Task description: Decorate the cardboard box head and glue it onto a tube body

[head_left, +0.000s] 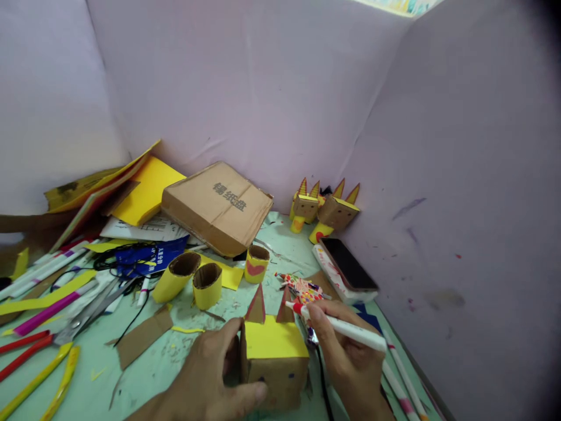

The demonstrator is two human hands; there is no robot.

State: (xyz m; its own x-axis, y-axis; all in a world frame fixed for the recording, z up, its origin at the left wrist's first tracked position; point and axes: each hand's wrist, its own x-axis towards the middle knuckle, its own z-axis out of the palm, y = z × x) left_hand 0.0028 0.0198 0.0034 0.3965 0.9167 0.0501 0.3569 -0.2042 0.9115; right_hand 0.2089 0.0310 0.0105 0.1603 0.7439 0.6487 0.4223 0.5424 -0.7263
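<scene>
A small cardboard box [276, 374] with a yellow top stands at the near middle of the table. Two pointed cardboard ears [256, 306] rise from its far edge, and small dark marks show on its near face. My left hand [214, 368] is closed around the box's left side, thumb across the front. In my right hand [344, 356] is a white marker pen [350, 332] with a red tip. That tip lies at the right ear [286, 307]; whether they touch I cannot tell. Beyond the box stand yellow-wrapped cardboard tubes [207, 286], and one tube [256, 264] bears a red heart.
Red-handled scissors [74, 327], yellow-handled pliers [61, 380] and several markers [56, 310] crowd the left. A flat carton [219, 204] leans at the back. Two finished-looking cardboard figures [335, 213] stand far right, near a phone [348, 263]. Pale walls [245, 88] enclose the table.
</scene>
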